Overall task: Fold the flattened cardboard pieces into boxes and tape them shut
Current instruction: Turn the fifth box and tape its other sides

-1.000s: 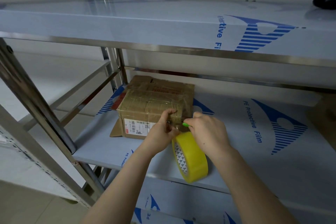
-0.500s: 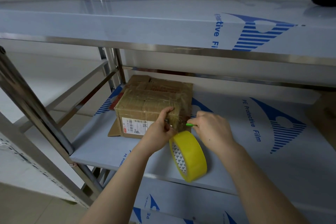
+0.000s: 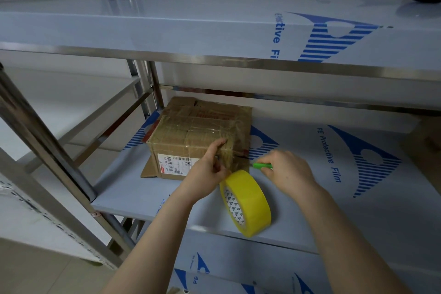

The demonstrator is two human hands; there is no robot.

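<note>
Bearing a white label (image 3: pixel 176 164), the crumpled cardboard box (image 3: pixel 191 135) seems taped shut.

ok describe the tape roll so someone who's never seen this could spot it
Find the middle shelf of the steel rack, covered in blue-printed film. Near its front edge, in front of the cardboard box, between the person's forearms, is the tape roll. It is the only bright yellow thing, an upright ring with a triangle-patterned core.

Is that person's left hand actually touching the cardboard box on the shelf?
Touching. In the head view the left hand lays its thumb along the cardboard box at its near right corner, with no gap showing.
</note>
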